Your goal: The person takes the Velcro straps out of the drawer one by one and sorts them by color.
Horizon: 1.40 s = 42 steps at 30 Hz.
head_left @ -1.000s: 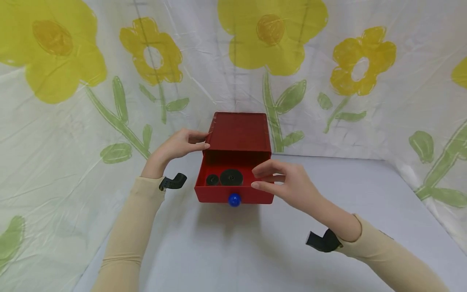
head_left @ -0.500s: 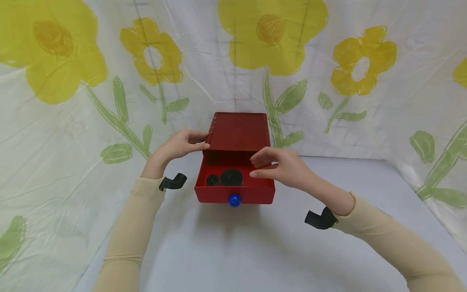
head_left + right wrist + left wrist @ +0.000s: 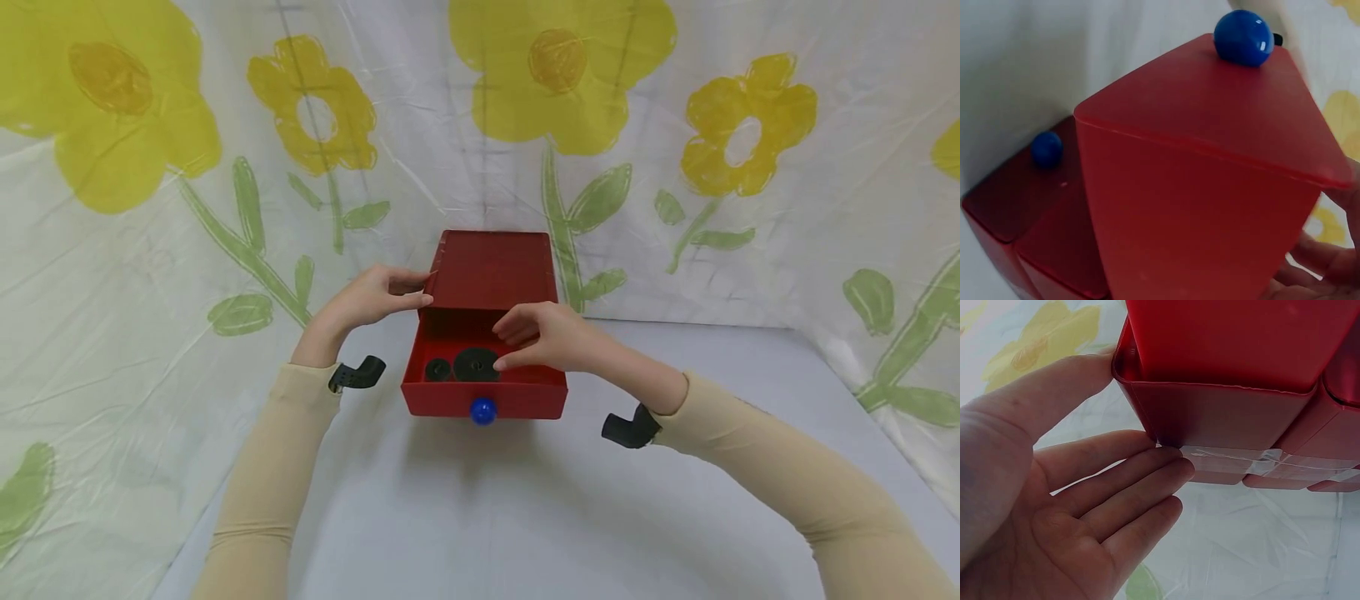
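A red drawer cabinet [image 3: 491,268] stands at the back, its top drawer [image 3: 528,402] pulled out by a blue knob [image 3: 1244,39] on the front. Inside the drawer lie a large black disc [image 3: 471,363] and a smaller black disc [image 3: 438,370], each with a small centre mark. My left hand [image 3: 367,297] touches the cabinet's left side, thumb at the front edge, fingers straight along the wall in the left wrist view. Over the drawer's right part hovers my right hand [image 3: 551,337], fingers loosely bent, holding nothing; its thumb tip is beside the large disc.
More drawers with a blue knob [image 3: 1047,149] sit below in the right wrist view. Clear tape [image 3: 1229,456] runs along the cabinet's side. A white table [image 3: 420,517] lies in front, and a flowered plastic sheet [image 3: 420,100] hangs behind.
My right hand has risen from the drawer's right front edge, then moved left over the drawer towards the large disc. The left hand, cabinet and discs have stayed in place.
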### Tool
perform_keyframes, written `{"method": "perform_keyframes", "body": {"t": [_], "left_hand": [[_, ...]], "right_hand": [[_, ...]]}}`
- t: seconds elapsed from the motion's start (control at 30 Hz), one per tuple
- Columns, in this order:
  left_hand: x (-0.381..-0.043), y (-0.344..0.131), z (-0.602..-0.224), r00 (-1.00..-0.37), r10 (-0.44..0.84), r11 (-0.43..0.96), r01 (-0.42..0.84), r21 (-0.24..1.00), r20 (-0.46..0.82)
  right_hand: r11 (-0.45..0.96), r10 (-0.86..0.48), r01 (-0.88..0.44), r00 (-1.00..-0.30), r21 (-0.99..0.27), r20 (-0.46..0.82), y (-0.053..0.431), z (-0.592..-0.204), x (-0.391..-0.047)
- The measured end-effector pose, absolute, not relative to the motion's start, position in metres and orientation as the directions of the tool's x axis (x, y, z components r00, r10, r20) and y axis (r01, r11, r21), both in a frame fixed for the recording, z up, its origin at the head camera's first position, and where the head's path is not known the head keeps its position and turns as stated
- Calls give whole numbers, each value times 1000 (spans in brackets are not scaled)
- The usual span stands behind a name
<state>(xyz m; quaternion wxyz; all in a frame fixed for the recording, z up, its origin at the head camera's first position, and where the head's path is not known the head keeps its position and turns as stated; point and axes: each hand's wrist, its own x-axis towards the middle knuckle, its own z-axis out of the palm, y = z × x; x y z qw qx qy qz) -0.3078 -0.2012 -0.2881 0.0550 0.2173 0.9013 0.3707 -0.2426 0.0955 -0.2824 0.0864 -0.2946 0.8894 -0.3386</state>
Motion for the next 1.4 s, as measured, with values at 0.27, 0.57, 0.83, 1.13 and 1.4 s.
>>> {"method": "perform_keyframes", "body": {"t": [0.27, 0.57, 0.83, 1.13, 1.4], "left_hand": [[-309, -202, -289, -900, 431, 633, 351, 690, 64], [-310, -203, -290, -903, 426, 626, 338, 703, 55], [-309, -202, -290, -906, 420, 635, 333, 697, 50], [-309, -203, -290, -903, 424, 635, 349, 689, 67], [-306, -201, -287, -905, 421, 634, 341, 694, 60]], "right_hand": [[620, -600, -481, -800, -620, 20, 80, -295, -250], [634, -619, -504, -786, -586, 7, 72, -300, -250], [659, -633, -529, -774, -534, -13, 67, -305, -251], [669, -639, -541, -769, -510, -23, 64, -307, -250], [675, -642, -555, -767, -486, -15, 63, -308, -251]]}}
